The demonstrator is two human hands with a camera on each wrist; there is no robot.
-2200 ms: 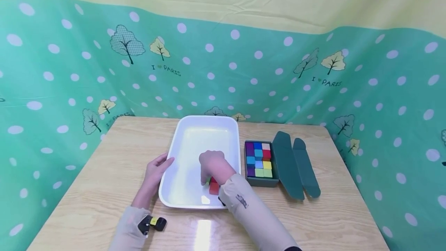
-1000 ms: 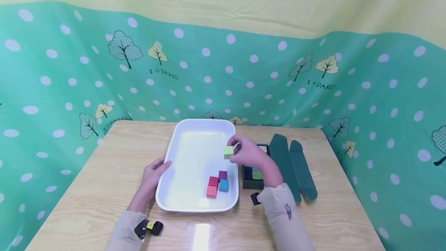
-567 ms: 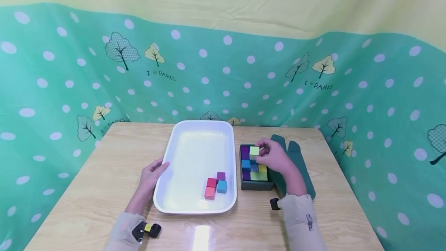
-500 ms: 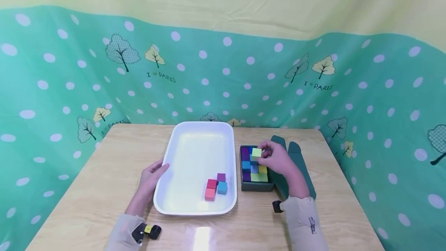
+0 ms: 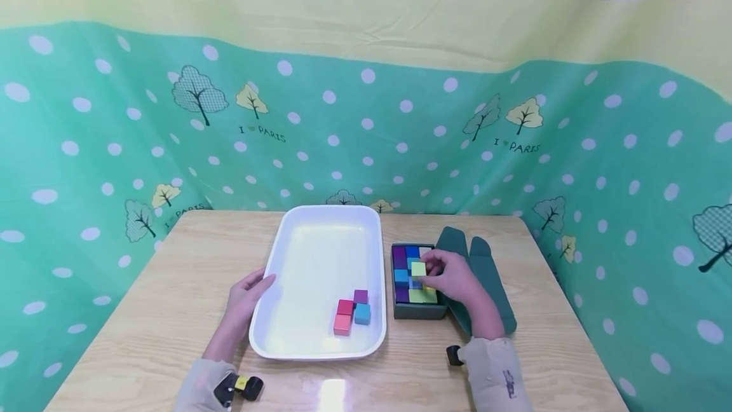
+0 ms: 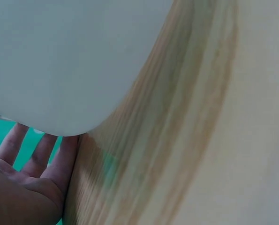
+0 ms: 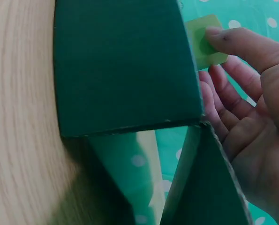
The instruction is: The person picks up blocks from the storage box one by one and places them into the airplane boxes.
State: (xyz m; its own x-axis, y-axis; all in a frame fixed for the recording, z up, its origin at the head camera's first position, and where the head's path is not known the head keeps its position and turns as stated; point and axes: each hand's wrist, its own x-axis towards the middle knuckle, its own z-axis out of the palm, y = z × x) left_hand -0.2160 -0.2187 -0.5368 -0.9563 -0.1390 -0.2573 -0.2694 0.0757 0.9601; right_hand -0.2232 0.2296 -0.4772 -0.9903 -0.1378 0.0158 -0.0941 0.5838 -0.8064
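Note:
A light green cube [image 5: 419, 269] is pinched between the thumb and fingers of my right hand [image 5: 454, 278], just above the dark green box [image 5: 419, 311]. In the right wrist view the thumb presses on the green cube [image 7: 207, 41] beyond the box wall [image 7: 125, 65]. Rows of coloured cubes fill much of the box, among them a purple cube [image 5: 399, 255] and a blue one [image 5: 401, 277]. At the left rim of a white tray [image 5: 320, 351] my left hand [image 5: 243, 301] holds on, thumb at the rim and fingers outside. The left wrist view shows those fingers [image 6: 38, 157] under the tray edge.
Inside the tray lie a red cube [image 5: 345, 307], a coral cube [image 5: 342, 325], a teal cube [image 5: 362, 313] and a purple cube [image 5: 360, 296]. The box's lid [image 5: 488, 291] is folded out to the right. A patterned cloth [image 5: 343, 113] hangs behind the wooden table [image 5: 166, 304].
My right hand has lifted the light green cube from the tray and carried it right, over the box. Since half a second ago it has lowered slightly toward the near side. My left hand stays at the tray.

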